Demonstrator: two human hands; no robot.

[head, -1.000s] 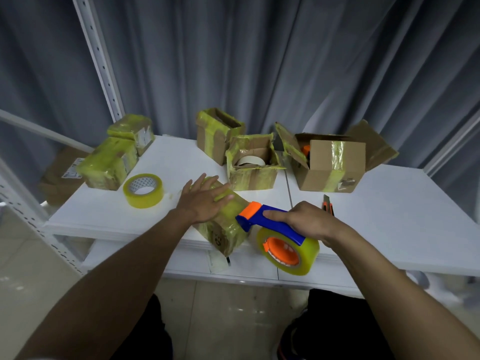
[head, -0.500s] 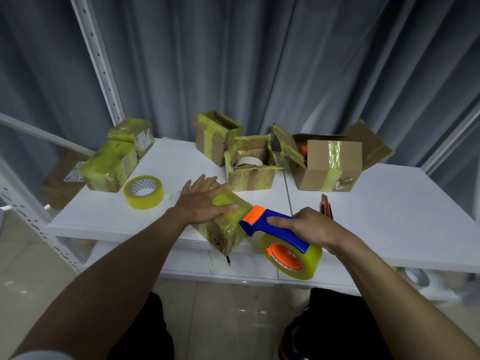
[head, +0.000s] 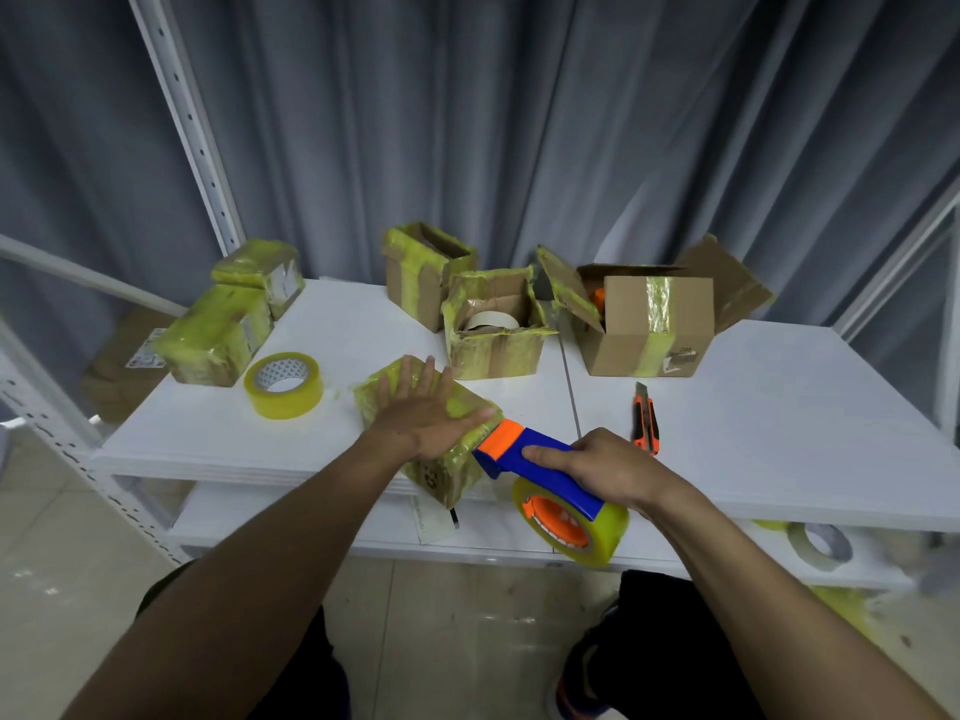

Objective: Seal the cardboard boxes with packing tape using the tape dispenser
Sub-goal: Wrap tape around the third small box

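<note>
free: rt tabletop (head: 805,407) beyond knife (head: 645,418) | blocked: open boxes (head: 493,350) rear-ctr, tape roll (head: 283,385) + wrapped boxes (head: 213,335) left

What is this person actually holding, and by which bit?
The right hand grips the tape dispenser by its blue handle. The left hand holds nothing; it lies flat on top of the taped box.

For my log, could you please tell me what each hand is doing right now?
Left hand: open, flat on the taped box.
Right hand: grips the tape dispenser.
</note>
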